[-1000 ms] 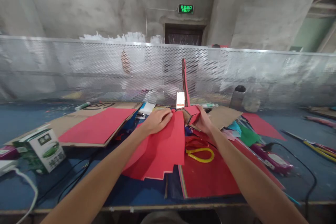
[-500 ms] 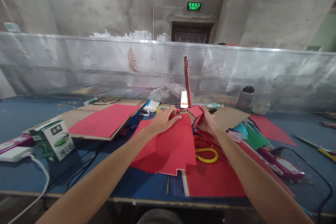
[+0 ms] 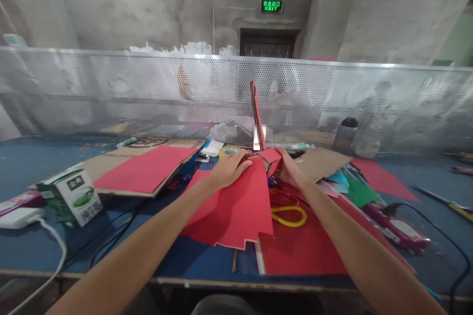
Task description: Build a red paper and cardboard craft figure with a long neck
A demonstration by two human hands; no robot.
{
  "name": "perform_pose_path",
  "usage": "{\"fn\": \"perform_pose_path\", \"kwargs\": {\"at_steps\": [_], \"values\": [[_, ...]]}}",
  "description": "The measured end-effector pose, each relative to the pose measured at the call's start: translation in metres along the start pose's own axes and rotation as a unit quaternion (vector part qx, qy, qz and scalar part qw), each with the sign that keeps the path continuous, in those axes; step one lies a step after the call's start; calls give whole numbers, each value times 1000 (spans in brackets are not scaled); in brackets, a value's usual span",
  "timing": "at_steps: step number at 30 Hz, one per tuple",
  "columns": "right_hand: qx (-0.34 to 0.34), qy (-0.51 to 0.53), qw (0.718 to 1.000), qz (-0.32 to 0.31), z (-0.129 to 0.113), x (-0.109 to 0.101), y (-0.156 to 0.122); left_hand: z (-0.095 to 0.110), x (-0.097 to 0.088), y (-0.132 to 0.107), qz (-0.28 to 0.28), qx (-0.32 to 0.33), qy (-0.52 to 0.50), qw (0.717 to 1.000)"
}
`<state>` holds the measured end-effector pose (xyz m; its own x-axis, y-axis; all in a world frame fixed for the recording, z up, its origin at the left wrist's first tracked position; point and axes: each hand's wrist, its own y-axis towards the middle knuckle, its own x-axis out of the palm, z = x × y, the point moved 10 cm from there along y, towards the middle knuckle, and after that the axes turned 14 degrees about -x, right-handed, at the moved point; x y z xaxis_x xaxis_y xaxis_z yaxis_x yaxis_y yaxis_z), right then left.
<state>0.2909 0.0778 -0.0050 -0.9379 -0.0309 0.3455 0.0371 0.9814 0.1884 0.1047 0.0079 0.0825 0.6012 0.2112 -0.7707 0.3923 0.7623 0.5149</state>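
A red sheet of paper [image 3: 240, 206] with a notched lower edge hangs toward me. My left hand [image 3: 231, 170] is closed at its top edge, thumb on the front. To its right, my right hand [image 3: 290, 170] grips a folded cardboard piece [image 3: 272, 156] faced in red, its fingers partly hidden behind it. From there a narrow red-faced cardboard strip [image 3: 256, 113] rises, leaning slightly left. Both hands meet at the joint between sheet and cardboard. Below my right hand lie scissors with a yellow handle loop [image 3: 290, 216].
A milk carton [image 3: 76, 197] and red paper on cardboard [image 3: 146, 170] stand at left. Yellow tape [image 3: 229, 151] sits behind my left hand. At right are brown cardboard [image 3: 321, 163], a purple power strip [image 3: 397, 229], a dark bottle [image 3: 345, 135] and a cutter [image 3: 443, 203]. A perforated metal screen [image 3: 148, 88] runs behind.
The upright strip has shifted left and now leans left. The folded cardboard piece has turned a little in my right hand. My left hand keeps its hold.
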Motion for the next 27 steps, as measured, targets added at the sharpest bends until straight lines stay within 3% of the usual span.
{"fn": "perform_pose_path", "kwargs": {"at_steps": [16,22,27], "values": [[6,-31,999,7,2,-5,2,2,9,-4,-4,0,48,999],[-13,-26,999,-15,-4,-3,3,5,12,-1,0,-32,125,992],[-13,-55,998,7,-11,-7,1,12,9,5,29,-57,139,988]]}}
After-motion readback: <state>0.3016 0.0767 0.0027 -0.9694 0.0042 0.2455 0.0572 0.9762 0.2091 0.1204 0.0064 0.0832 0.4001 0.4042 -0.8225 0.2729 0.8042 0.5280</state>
